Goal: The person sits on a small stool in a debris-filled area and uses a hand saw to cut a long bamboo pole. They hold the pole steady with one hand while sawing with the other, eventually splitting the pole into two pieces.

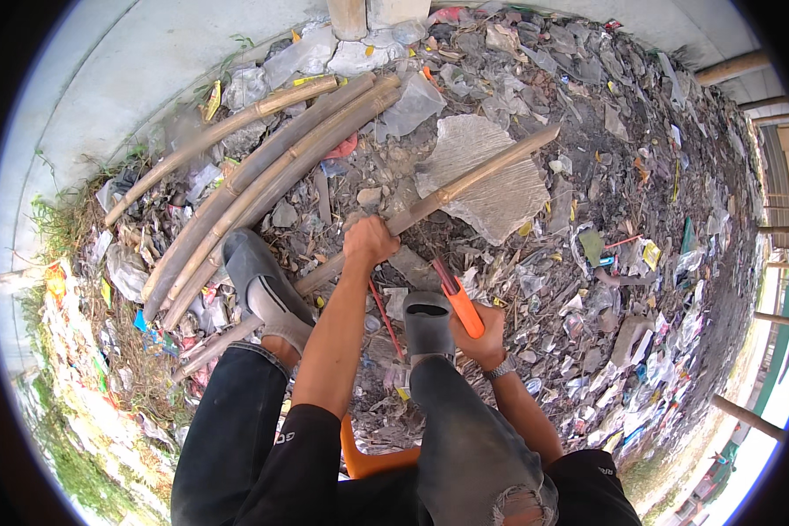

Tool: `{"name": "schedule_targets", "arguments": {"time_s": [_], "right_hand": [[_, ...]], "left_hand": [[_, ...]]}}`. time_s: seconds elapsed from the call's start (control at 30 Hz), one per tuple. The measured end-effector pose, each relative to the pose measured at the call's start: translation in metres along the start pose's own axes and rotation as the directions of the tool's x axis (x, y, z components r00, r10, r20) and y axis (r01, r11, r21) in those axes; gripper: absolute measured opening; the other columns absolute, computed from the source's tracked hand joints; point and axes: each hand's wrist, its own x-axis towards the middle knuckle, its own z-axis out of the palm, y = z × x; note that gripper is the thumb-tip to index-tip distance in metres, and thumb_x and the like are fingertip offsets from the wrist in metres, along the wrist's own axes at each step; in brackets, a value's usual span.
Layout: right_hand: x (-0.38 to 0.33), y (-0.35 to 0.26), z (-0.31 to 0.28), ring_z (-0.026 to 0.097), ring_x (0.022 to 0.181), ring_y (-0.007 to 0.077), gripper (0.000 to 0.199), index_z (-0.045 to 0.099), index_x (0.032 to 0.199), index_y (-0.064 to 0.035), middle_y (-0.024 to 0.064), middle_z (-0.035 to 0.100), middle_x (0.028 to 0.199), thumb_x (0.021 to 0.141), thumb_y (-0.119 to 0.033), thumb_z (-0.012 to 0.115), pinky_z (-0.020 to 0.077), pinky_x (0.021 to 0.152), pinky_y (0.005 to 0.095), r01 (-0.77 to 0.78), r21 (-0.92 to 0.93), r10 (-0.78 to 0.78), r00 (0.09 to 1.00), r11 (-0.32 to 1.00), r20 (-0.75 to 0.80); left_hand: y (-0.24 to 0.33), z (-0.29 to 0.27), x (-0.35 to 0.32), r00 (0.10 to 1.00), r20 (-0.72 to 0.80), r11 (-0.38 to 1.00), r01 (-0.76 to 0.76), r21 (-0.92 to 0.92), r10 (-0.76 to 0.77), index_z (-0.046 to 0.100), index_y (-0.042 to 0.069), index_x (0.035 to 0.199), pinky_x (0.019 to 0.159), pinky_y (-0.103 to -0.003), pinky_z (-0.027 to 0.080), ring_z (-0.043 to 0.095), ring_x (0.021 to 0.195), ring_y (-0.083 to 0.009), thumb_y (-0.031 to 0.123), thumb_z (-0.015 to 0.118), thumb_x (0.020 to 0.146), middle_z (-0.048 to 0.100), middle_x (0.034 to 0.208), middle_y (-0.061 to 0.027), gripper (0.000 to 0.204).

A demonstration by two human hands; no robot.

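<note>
My left hand (pixel 371 240) is closed round a bamboo pole (pixel 465 182), which runs slantwise from beside my left boot up to the right. Its upper end lies over a broken grey slab (pixel 475 158). Just right of my right knee and boot, my right hand (pixel 484 337) grips an orange-handled tool (pixel 465 307). A narrow dark-red part of it points up and left toward the pole, apart from it; its exact kind is unclear. My left boot (pixel 259 272) rests by the pole, and my right boot (pixel 429 324) stands between my hands.
Several bamboo poles (pixel 272 158) lie side by side at upper left. Scraps of plastic, paper and stones cover the ground (pixel 605 289). A thin red rod (pixel 386 317) lies between my boots. An orange piece (pixel 373 460) shows beneath me. A pale wall (pixel 105 79) curves behind.
</note>
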Motion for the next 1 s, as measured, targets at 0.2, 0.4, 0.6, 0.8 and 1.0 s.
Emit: {"name": "schedule_targets", "arguments": {"time_s": [0.2,0.4,0.6,0.8,1.0], "right_hand": [[-0.102,0.000,-0.053,0.063,0.050,0.0235,0.005,0.070,0.078,-0.0039,0.0113,0.061,0.060,0.076,-0.008,0.072,0.0514,0.055,0.0331,-0.064,-0.108,0.069,0.997,0.992,0.046],[0.011,-0.013,-0.001,0.050,0.046,0.0150,0.018,0.061,0.072,-0.0002,0.0079,0.052,0.056,0.079,-0.011,0.074,0.0447,0.050,0.0321,-0.020,0.020,0.022,0.996,1.000,-0.087],[-0.050,-0.009,-0.036,0.049,0.047,0.0082,0.016,0.063,0.072,0.0025,0.0063,0.054,0.054,0.084,-0.006,0.071,0.0402,0.046,0.0299,-0.065,0.068,0.067,0.998,0.996,-0.019],[-0.078,-0.020,-0.046,0.058,0.049,0.0134,0.014,0.064,0.073,0.0005,0.0085,0.057,0.056,0.080,-0.008,0.073,0.0466,0.050,0.0309,-0.160,-0.045,0.159,0.987,0.986,-0.014],[-0.097,0.008,-0.048,0.061,0.050,0.0186,0.013,0.065,0.073,-0.0016,0.0090,0.061,0.060,0.078,-0.008,0.074,0.0490,0.053,0.0337,-0.098,-0.056,0.100,0.994,0.994,0.038]], "left_hand": [[-0.014,0.000,0.005,0.999,0.025,0.999,0.031,0.035,-0.032,0.077,-0.002,0.106,0.095,-0.047,0.057,0.072,0.105,-0.0407,0.036,0.070,0.079,0.074,0.107,-0.0267,0.047],[-0.002,0.000,0.001,0.998,0.047,0.999,0.052,0.005,-0.052,0.078,0.001,0.108,0.096,-0.046,0.056,0.071,0.109,-0.0407,0.034,0.069,0.078,0.073,0.112,-0.0272,0.045],[-0.013,-0.002,-0.001,0.998,0.051,0.999,0.040,0.010,-0.041,0.077,-0.002,0.106,0.098,-0.047,0.056,0.070,0.109,-0.0415,0.033,0.071,0.077,0.073,0.111,-0.0282,0.046],[0.003,-0.008,0.001,1.000,0.017,1.000,0.018,-0.014,-0.017,0.077,-0.003,0.103,0.097,-0.047,0.056,0.071,0.107,-0.0423,0.033,0.071,0.078,0.073,0.109,-0.0287,0.044],[-0.007,-0.013,0.005,1.000,0.024,1.000,-0.006,0.018,0.005,0.076,-0.005,0.104,0.097,-0.047,0.056,0.071,0.106,-0.0427,0.035,0.071,0.079,0.073,0.109,-0.0296,0.047]]}}
